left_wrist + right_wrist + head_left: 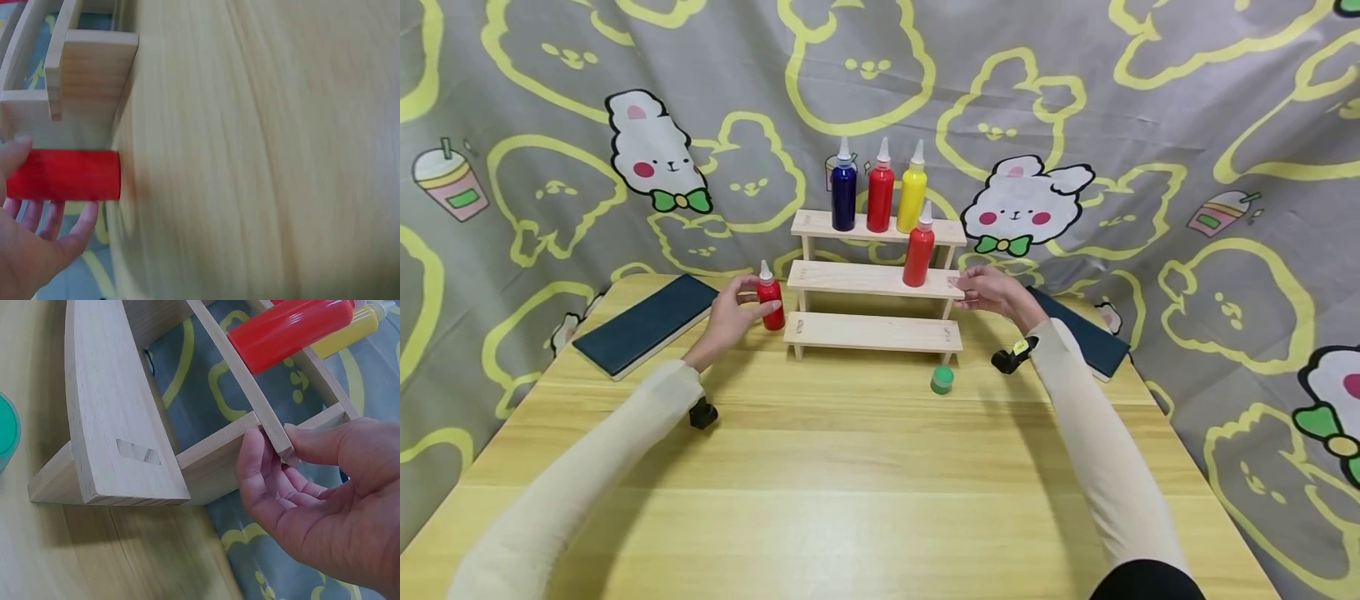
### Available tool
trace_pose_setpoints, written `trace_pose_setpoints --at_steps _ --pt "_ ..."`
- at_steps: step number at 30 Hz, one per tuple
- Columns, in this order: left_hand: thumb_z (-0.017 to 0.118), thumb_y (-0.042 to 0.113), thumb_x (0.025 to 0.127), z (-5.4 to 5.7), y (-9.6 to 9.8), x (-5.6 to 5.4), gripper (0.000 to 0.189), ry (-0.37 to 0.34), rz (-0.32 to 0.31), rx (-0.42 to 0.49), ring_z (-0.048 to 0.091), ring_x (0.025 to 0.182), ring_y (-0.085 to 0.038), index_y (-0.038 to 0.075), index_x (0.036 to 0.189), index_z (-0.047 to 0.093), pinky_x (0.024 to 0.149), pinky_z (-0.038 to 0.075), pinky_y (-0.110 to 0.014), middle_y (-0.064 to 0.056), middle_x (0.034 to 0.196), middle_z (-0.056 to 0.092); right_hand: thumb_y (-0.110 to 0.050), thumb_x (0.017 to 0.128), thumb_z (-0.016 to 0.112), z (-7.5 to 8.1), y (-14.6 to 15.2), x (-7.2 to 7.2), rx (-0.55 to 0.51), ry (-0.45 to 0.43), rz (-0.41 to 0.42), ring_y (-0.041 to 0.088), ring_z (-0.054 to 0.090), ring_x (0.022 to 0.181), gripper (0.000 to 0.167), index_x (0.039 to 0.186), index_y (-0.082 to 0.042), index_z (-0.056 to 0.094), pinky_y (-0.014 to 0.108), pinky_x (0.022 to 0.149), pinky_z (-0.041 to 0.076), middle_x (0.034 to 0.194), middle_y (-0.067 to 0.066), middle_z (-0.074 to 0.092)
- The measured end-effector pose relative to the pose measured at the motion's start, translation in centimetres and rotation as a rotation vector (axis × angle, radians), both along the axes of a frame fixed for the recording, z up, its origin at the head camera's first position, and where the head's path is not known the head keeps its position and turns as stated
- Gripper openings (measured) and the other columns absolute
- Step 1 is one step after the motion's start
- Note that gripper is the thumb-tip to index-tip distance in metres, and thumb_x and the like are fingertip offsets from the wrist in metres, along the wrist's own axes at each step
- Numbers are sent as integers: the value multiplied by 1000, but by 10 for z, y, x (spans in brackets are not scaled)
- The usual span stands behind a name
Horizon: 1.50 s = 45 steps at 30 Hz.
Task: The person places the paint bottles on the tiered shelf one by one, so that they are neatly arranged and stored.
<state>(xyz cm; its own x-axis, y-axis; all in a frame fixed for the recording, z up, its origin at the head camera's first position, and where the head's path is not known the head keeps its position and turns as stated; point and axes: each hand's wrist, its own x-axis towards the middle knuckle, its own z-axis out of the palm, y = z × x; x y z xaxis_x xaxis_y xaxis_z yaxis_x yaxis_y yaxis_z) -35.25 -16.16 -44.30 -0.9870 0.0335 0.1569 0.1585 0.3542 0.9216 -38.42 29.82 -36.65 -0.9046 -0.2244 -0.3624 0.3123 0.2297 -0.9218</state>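
Observation:
My left hand (735, 314) is around a red squeeze bottle (771, 302) standing on the table left of the wooden stand. In the left wrist view, thumb and fingers lie on opposite sides of that bottle (65, 175). With thumb and curled fingers, my right hand (331, 494) pinches the right end of the middle step of the three-step wooden stand (872, 332). Another red squeeze bottle (918, 252) stands on that step, toward the right. The top step carries a blue bottle (843, 196), a red bottle (880, 198) and a yellow bottle (912, 197), all with white nozzles.
A small green-lidded jar (942, 380) sits on the table before the stand's right front leg. One dark flat board (647, 323) lies at left, another dark board (1086, 333) at right behind the right forearm. A patterned curtain (737, 75) hangs behind the table.

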Motion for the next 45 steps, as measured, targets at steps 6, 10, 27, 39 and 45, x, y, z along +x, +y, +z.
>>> trace_pose_setpoints --at_steps 6,10,27,39,45 --pt "78 18 96 -2 4 2 56 54 29 35 57 131 -40 -2 142 52 93 51 -24 -22 144 56 -10 108 56 -1 -4 -2 -28 16 -23 7 55 70 12 111 -4 46 21 73 58 84 -1 51" --pt "76 15 98 -2 4 6 51 102 32 27 58 129 -39 -2 141 55 106 52 -40 -22 141 58 -9 107 58 0 -5 -3 -40 22 -33 8 58 75 19 118 -5 44 21 75 58 94 2 52" --pt "76 22 98 60 -3 21 53 274 59 13 64 125 -34 7 146 59 97 57 -25 -16 141 64 -10 105 61 13 -7 -6 93 19 -24 6 54 72 24 123 -4 46 27 83 62 94 1 51" --pt "76 23 99 99 19 10 56 289 2 18 61 129 -30 9 149 57 108 53 -48 -14 144 62 -11 108 57 16 -5 -2 144 -30 -10 5 58 71 31 134 -1 45 25 80 61 94 0 58" --pt "76 21 98 110 32 1 57 283 -51 72 61 130 -33 7 150 57 105 56 -43 -16 145 61 -11 108 57 17 -6 -3 156 -41 -23 6 59 70 30 134 -1 45 26 81 61 99 1 56"
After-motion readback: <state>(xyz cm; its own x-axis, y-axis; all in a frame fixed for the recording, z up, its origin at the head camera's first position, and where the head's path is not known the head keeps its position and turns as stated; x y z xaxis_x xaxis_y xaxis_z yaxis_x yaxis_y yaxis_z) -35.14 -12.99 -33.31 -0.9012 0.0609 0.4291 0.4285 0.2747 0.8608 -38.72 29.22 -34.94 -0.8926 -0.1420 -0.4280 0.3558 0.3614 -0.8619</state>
